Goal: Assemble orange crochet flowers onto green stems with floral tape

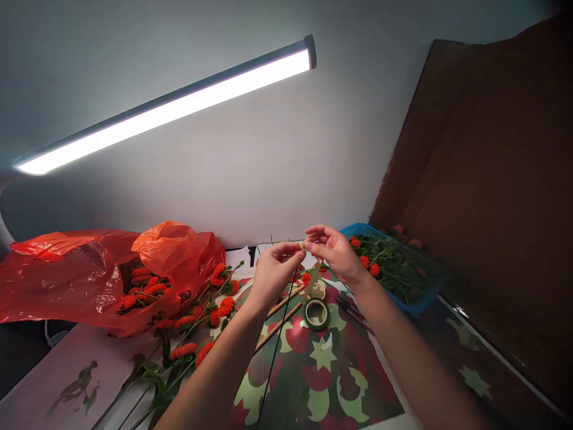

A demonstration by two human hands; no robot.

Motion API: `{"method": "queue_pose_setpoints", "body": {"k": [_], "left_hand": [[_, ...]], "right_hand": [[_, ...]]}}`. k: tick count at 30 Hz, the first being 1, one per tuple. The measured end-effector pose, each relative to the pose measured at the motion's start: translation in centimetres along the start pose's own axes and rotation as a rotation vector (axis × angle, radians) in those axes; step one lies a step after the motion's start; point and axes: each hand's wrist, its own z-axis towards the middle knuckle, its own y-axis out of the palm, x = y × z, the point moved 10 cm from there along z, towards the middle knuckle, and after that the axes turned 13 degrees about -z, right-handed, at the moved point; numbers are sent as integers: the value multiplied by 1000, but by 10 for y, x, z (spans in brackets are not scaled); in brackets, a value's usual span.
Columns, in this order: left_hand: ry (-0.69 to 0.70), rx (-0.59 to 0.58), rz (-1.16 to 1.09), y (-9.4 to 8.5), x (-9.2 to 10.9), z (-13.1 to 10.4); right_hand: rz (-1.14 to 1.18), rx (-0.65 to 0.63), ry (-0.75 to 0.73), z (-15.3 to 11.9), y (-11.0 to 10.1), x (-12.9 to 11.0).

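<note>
Both my hands meet above the middle of the table. My left hand (278,266) pinches a small pale green piece (303,245) and a thin dark wire (276,343) that runs down toward the front edge. The thumb and index finger of my right hand (332,251) close on the other side of the pale piece, with its other fingers raised. Below the hands lie a roll of dark green tape (316,314), a paler roll (317,290) behind it, and two wooden sticks (278,327). Dark-handled tools (351,307) rest beside my right forearm.
Orange fuzzy flowers with green stems (182,351) lie at the left, by a red plastic bag (179,245) holding more. A blue basket (414,306) of flowers stands right, beside a cardboard panel (487,197). A lit lamp (179,110) hangs above.
</note>
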Motion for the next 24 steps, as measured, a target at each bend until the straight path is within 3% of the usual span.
{"method": "queue_pose_setpoints", "body": {"k": [10, 24], "left_hand": [[9, 5, -42, 1, 4, -1], [12, 40, -69, -4, 1, 1]], "right_hand": [[-29, 116, -19, -2, -8, -8], [-90, 123, 4, -3, -8, -3]]}}
